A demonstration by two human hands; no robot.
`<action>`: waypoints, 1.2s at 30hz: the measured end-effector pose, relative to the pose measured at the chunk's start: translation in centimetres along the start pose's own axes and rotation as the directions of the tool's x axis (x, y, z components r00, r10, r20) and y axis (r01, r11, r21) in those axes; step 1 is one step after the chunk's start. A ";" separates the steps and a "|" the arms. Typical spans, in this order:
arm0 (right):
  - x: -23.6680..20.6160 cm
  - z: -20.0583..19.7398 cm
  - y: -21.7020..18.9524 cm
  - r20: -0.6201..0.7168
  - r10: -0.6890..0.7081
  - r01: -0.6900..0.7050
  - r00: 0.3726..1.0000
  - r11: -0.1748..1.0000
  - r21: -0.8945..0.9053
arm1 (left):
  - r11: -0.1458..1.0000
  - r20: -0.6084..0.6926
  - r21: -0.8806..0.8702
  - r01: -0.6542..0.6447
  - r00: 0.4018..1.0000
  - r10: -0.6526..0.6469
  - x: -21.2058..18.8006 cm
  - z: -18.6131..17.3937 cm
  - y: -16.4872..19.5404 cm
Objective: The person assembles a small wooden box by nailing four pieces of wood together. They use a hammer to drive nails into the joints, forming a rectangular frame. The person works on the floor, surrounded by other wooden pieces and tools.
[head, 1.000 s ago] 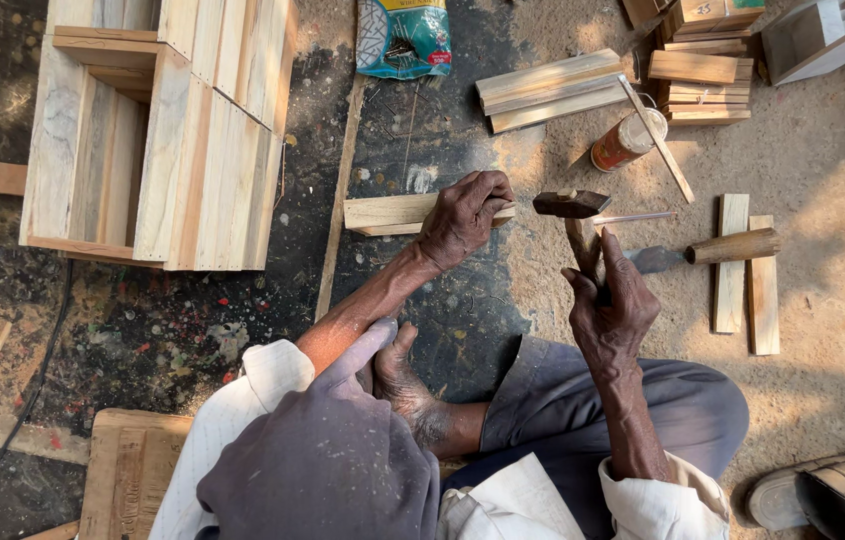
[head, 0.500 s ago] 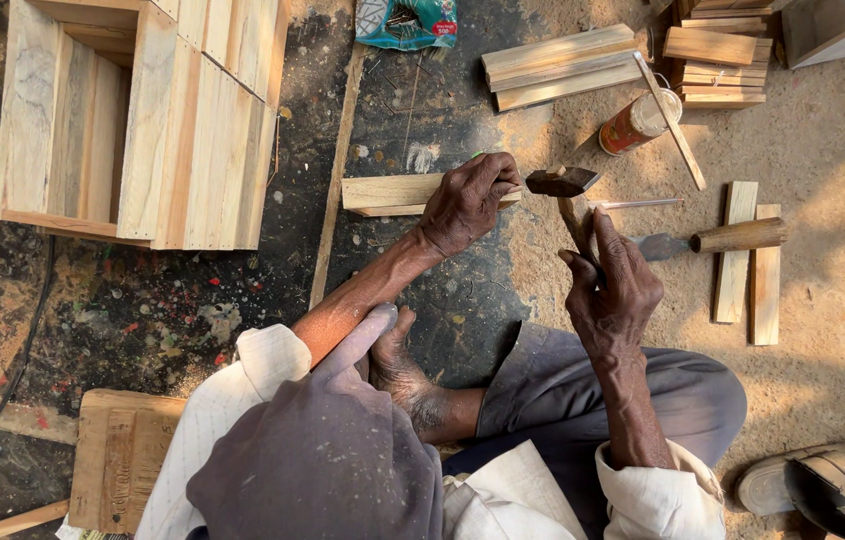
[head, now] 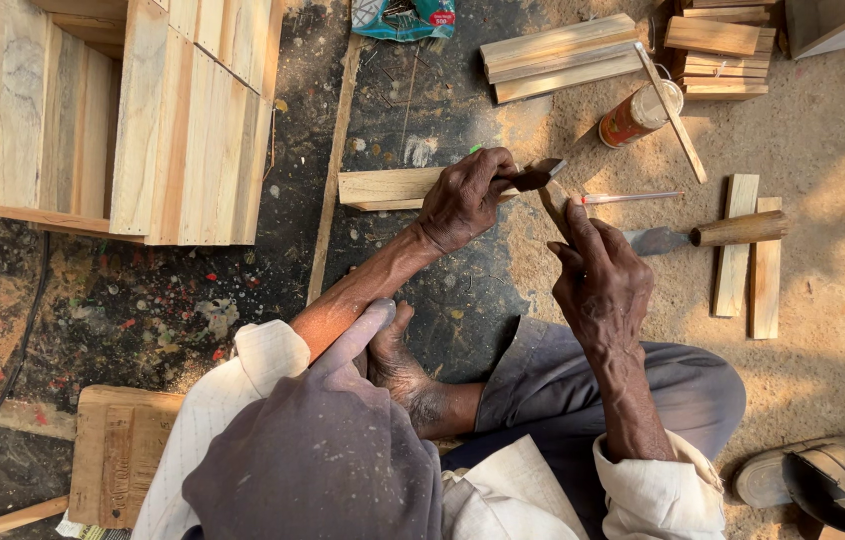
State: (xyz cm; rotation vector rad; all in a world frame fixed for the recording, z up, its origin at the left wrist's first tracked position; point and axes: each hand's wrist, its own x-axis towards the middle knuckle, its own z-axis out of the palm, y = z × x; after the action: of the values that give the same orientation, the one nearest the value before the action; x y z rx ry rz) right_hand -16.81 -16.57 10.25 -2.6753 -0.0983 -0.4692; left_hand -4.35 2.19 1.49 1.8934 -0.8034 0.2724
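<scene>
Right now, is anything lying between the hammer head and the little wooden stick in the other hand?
Nothing visible does. The left hand holds the hammer, whose head sits right beside the top of the thin wooden stick pinched by the right hand. The red pencil and chisel lie off to the side.

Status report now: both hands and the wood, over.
Left hand grips hammer. Right hand pinches small wood piece. Chisel lies beside right hand.

A single head-worn camera looks steeply down over the seated person's cap, close above both hands, floor spreading beyond the fingers; no second view shares the scene.
</scene>
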 end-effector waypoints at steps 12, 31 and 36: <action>-1.3 0.1 0.0 -0.083 -0.038 0.034 0.996 0.998 -0.054 | 1.000 -0.015 -0.005 -0.014 1.000 0.014 -0.1 0.1 -0.1; -0.6 -1.9 0.1 -0.124 -0.054 0.055 0.991 0.998 0.003 | 0.969 0.165 0.223 -0.109 0.984 0.073 0.1 0.2 -0.8; -0.2 -1.9 -0.2 -0.127 -0.049 0.055 0.991 0.997 0.047 | 0.943 0.212 0.288 -0.164 0.972 0.104 -0.7 0.3 -0.9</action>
State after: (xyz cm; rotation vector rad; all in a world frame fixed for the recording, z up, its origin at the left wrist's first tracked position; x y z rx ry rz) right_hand -17.63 -17.15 11.88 -2.5916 -0.1408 -0.6416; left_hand -4.30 2.43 0.33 2.1814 -1.0756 0.3143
